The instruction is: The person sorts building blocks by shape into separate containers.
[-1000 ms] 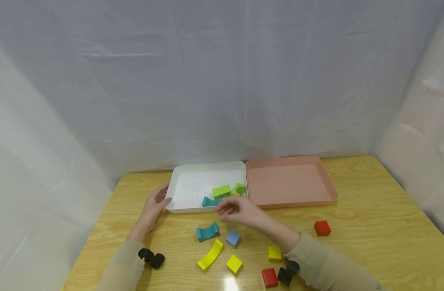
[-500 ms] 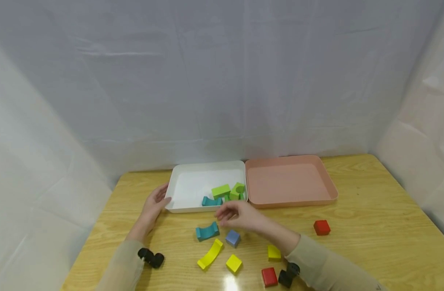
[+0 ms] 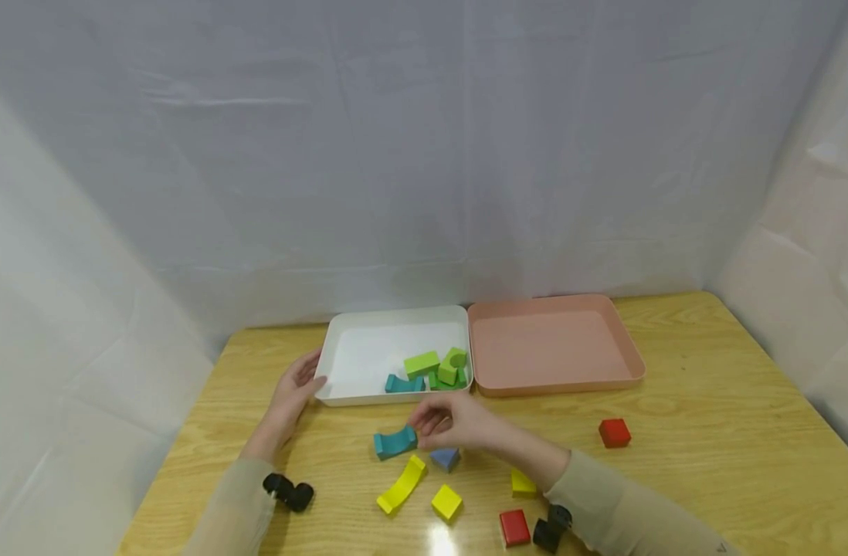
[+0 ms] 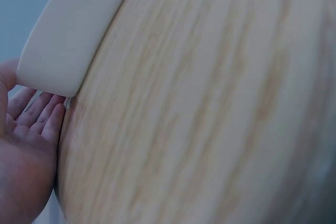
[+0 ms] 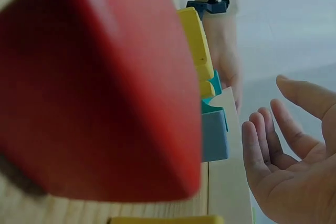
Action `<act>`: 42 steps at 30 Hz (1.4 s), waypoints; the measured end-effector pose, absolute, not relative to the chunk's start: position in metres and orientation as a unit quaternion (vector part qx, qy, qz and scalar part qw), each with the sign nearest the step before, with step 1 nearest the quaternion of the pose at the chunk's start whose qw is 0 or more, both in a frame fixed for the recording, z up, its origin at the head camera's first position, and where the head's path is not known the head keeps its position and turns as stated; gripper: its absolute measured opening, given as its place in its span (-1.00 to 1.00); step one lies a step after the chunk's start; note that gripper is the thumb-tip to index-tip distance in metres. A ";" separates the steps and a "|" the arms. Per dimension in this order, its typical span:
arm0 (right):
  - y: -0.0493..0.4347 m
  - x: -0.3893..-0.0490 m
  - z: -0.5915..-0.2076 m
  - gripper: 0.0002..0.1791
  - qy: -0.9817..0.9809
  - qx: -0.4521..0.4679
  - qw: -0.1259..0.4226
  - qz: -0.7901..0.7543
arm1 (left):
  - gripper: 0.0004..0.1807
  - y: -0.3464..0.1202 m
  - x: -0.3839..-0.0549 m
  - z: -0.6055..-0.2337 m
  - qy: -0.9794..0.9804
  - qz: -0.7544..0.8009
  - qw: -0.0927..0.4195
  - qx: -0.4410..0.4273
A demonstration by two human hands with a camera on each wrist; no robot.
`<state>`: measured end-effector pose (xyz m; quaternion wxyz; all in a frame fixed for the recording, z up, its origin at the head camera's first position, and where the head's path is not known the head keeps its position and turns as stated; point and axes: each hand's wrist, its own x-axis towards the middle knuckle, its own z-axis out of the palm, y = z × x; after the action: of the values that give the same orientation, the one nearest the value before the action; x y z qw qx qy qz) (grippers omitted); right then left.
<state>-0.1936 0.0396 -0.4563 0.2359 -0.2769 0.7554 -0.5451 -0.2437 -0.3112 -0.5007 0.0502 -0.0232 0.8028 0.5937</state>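
My left hand (image 3: 292, 395) holds the left side of the white tray (image 3: 361, 347), its thumb at the rim and the other fingers along the outside. In the left wrist view the tray's corner (image 4: 58, 51) lies between thumb and fingers. My right hand (image 3: 459, 421), fingers loosely bent and thumb apart, holds nothing. Its fingertips are right by the teal curved block (image 3: 395, 444) in front of the tray. Beneath this hand a blue block (image 3: 445, 460) is partly covered. Several green blocks (image 3: 422, 364) and another teal curved block (image 3: 405, 384) lie in the tray's front right corner.
A pink tray (image 3: 545, 347) adjoins the white one on the right. Toward me lie a yellow curved block (image 3: 403, 486), a yellow cube (image 3: 448, 503) and a red block (image 3: 514, 528). Another yellow block (image 3: 523, 483) sits beside my right sleeve, another red block (image 3: 615, 433) farther right.
My right hand has drawn back from the white tray's front edge toward the teal curved block, uncovering green blocks in the tray and covering part of the blue block. My left hand stays put.
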 end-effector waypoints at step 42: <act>0.029 -0.191 -0.465 -0.70 0.764 -0.323 0.268 -0.490 | -0.29 -0.309 -0.244 -0.501 0.809 0.586 0.047 -0.028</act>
<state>-0.1914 0.0288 -0.4649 0.2684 -0.3232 0.7640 -0.4897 -0.2445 -0.3090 -0.5012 0.0468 -0.0276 0.8087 0.5857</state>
